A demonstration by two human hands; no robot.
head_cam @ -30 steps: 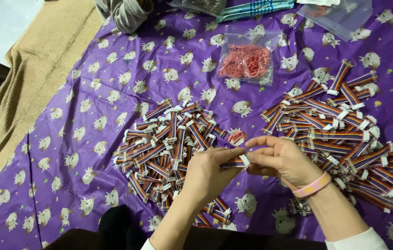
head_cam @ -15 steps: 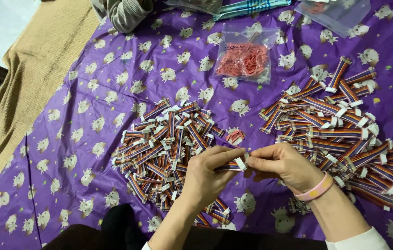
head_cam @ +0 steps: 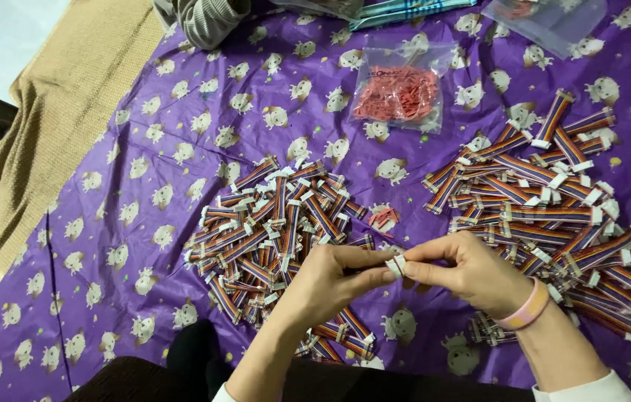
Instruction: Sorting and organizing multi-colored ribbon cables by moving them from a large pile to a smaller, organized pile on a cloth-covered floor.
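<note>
The person sits over a purple cloth (head_cam: 181, 149) with little cartoon animals printed all over it. Both hands meet in the middle, low down. The left hand (head_cam: 330, 279) and the right hand (head_cam: 472, 272) each pinch one end of a small striped cable (head_cam: 396, 264), fingertips pressed close around its white plugs, so only the white tips show between them. The cable is held just above the cloth, between two heaps. The left pile (head_cam: 271, 223) of the same striped cables lies under and beside the left hand. The right pile (head_cam: 553, 201) is bigger and spreads out past the right hand, partly under its wrist. A pink band (head_cam: 525, 309) sits on the right wrist. Between the piles lie a few red ties (head_cam: 384, 218). Farther up is a clear bag (head_cam: 403, 93) full of red ties. A tan blanket (head_cam: 55, 126) lies along the left edge of the cloth, and a grey striped sleeve (head_cam: 207, 18) shows at the top.
</note>
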